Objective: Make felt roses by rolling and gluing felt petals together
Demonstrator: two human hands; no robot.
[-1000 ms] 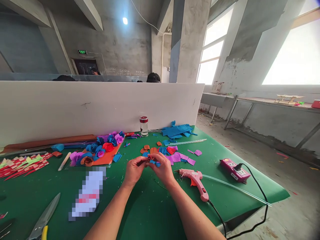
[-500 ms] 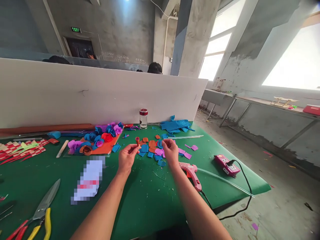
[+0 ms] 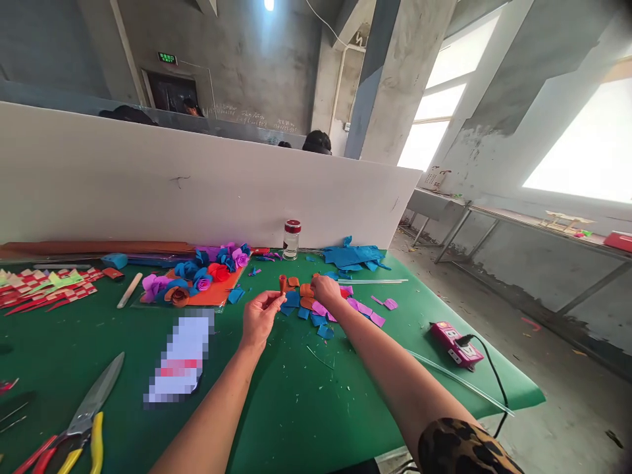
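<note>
My left hand [image 3: 259, 319] pinches a small rolled orange-brown paper bud [image 3: 282, 283] upright between thumb and fingertips. Over the scattered paper pieces, my right hand [image 3: 326, 293] reaches down with its fingers drawn together at an orange paper piece [image 3: 315, 277]; the fingertips are partly hidden. Around them lie orange paper squares [image 3: 306, 290], blue paper squares [image 3: 291, 299] and purple paper squares [image 3: 364, 309] on the green table [image 3: 296, 408]. Finished paper flowers [image 3: 202, 280] in blue, purple, red and orange rest on an orange sheet to the left.
A lidded glass jar [image 3: 291, 240] stands by the white partition [image 3: 222, 184]. Blue paper [image 3: 353, 257] lies at the back. Clear glue sticks [image 3: 372, 282], a pink power strip [image 3: 454, 344], shears [image 3: 91, 408] and a phone-shaped blurred item [image 3: 182, 359] are spread about.
My right hand has moved left and forward onto an orange piece, and its forearm now covers the pink glue gun. The left hand keeps holding the bud. The view has shifted slightly.
</note>
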